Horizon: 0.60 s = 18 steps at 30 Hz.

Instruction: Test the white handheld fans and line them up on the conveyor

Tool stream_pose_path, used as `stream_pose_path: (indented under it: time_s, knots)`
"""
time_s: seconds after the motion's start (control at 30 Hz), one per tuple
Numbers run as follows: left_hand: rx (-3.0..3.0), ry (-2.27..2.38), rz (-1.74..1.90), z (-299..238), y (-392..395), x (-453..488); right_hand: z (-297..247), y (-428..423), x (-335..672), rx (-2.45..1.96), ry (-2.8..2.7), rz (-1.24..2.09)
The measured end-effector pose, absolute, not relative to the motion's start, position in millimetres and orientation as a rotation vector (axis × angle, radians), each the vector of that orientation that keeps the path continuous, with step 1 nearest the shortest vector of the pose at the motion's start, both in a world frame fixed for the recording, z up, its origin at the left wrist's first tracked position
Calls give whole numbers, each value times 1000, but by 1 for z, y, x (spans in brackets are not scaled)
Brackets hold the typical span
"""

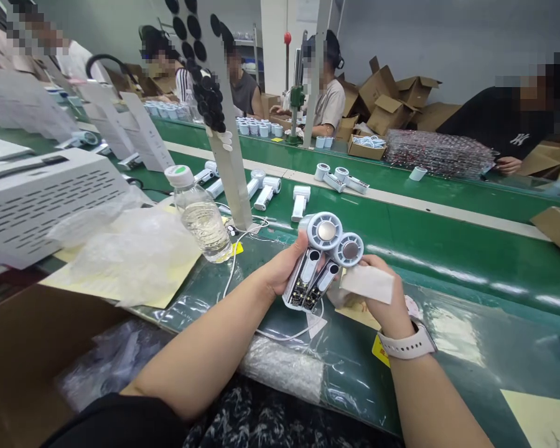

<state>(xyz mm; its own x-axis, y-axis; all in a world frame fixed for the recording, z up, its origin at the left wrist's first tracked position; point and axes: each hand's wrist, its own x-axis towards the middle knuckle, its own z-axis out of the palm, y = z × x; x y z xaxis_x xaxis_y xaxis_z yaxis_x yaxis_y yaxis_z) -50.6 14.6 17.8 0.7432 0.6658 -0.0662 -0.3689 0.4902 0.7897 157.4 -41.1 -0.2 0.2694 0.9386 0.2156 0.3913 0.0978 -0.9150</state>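
Two pale-blue handheld fan units (325,231) are side by side in my left hand (280,269), its thumb on the left one. Each has a round head with a silver disc in the middle. Their handles lie uncovered, showing circuit boards (303,294) and small black discs at the upper ends. My right hand (388,305), with a watch on the wrist, is closed around a white piece of cloth or paper (369,283). Its fingertips are close to the right fan head and partly hidden behind the white piece.
More fan units (301,202) lie on the green conveyor (429,249) ahead. A metal post (231,168) bearing black discs and a water bottle (203,218) stand left of my hands. Plastic bags (126,249) lie beside a white vented box (51,205). Several people work across the line.
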Motion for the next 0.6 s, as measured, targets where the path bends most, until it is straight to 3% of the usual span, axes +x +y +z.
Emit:
stream_pose_path:
  time_s: [0.13,0.37,0.6]
  knots:
    - [790,392,753,15,12,-44,5,-39,155,-1668,-1202,256]
    - [1108,465,953,16,-4,-39,22,-52,124,-1022,-1030,1330]
    - [875,580,1254,21,20,-45,23,-50,142,-1129,-950,1309]
